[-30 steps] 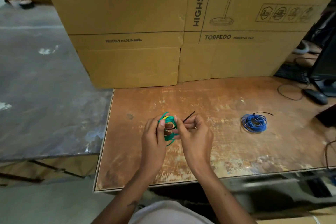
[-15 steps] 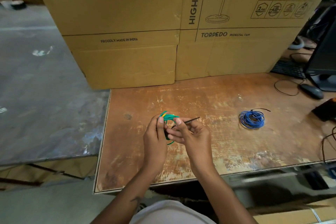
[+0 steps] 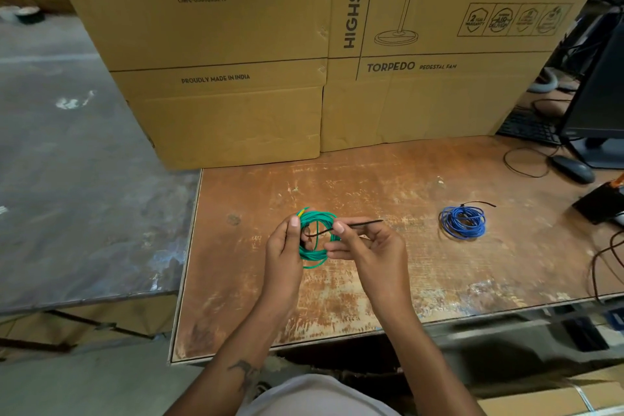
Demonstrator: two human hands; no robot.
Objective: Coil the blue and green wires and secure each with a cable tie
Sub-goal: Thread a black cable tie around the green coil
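Above the middle of the worn wooden table [image 3: 371, 287], my left hand [image 3: 283, 253] grips the left side of a green wire coil [image 3: 317, 253]. A thin black cable tie [image 3: 358, 224] runs through the coil's middle and sticks out to the right. My right hand [image 3: 368, 248] pinches that tie between thumb and forefinger next to the coil. The blue wire coil [image 3: 462, 222] lies flat on the table to the right, apart from both hands, with a black tie tail [image 3: 479, 203] poking from its top.
Large cardboard fan boxes [image 3: 304, 78] wall off the back of the table. At the right edge stand a monitor [image 3: 597, 105], a keyboard [image 3: 526, 128], a mouse [image 3: 572, 168], a black box [image 3: 597, 204] and loose dark cables [image 3: 604, 257]. Bare concrete floor [image 3: 67, 179] lies left.
The tie's free end has swung from pointing up-right to nearly level, and more of the green coil now shows between my hands. The blue coil has not moved.
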